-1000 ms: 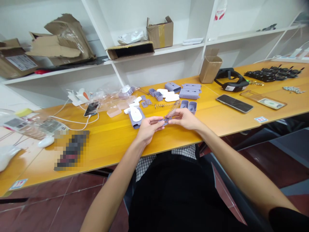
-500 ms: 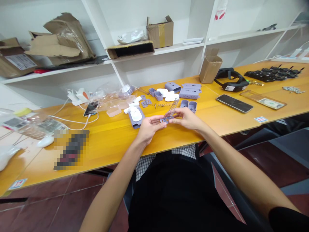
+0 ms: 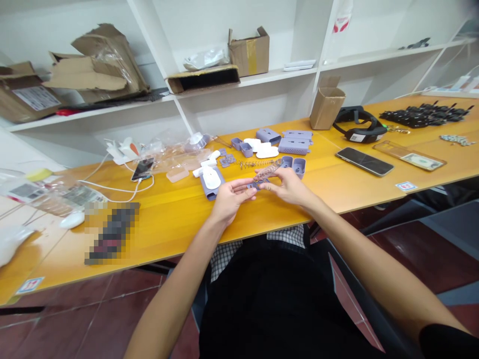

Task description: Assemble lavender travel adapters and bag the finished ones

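Left hand [image 3: 227, 200] and right hand [image 3: 289, 185] pinch the purple piece [image 3: 253, 185]; the spring [image 3: 267, 172] slants up toward the right hand.

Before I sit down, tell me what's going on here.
A person's left hand pinches a flat purple part over the wooden table. The right hand is at it, by a slanting coil spring; its exact grip is unclear. Another coil spring lies beyond, and a white oval piece rests on a purple housing.
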The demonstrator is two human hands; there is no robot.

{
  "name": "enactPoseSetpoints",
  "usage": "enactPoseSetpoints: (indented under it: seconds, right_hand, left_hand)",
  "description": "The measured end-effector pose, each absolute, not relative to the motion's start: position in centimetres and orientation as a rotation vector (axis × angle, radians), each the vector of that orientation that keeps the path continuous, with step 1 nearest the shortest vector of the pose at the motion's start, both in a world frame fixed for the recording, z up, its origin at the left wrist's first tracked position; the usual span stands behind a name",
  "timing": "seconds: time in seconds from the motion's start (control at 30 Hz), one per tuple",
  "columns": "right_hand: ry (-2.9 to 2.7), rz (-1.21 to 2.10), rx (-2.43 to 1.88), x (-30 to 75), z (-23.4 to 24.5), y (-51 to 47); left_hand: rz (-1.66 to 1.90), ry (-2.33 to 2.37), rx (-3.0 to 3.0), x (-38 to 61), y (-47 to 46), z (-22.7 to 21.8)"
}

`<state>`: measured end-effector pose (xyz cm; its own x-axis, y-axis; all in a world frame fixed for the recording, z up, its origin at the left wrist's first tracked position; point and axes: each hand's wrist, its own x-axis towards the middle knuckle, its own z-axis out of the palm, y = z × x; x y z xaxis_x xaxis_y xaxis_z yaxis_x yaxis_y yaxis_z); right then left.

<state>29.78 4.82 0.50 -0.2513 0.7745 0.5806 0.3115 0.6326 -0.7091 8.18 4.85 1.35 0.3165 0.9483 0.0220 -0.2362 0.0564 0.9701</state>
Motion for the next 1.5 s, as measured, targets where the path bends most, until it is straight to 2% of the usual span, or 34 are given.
enactPoseSetpoints:
  seconds: [0.53,1.2,1.5]
  right_hand:
    - [-1.648,0.473,-0.892,28.4,-0.4,5.1]
    - [-1.779,0.681,-0.739,29.9,1.6,4.3]
    - [-1.784,0.797,-0.762,30.7,1.4,4.8]
  left_hand:
    - [1.185,0.797,1.199,8.4,4.9,1.3]
    - [0.960,0.724,0.871,7.7,5.2,1.5]
    - [0.978,0.758,0.908,7.8,5.2,1.4]
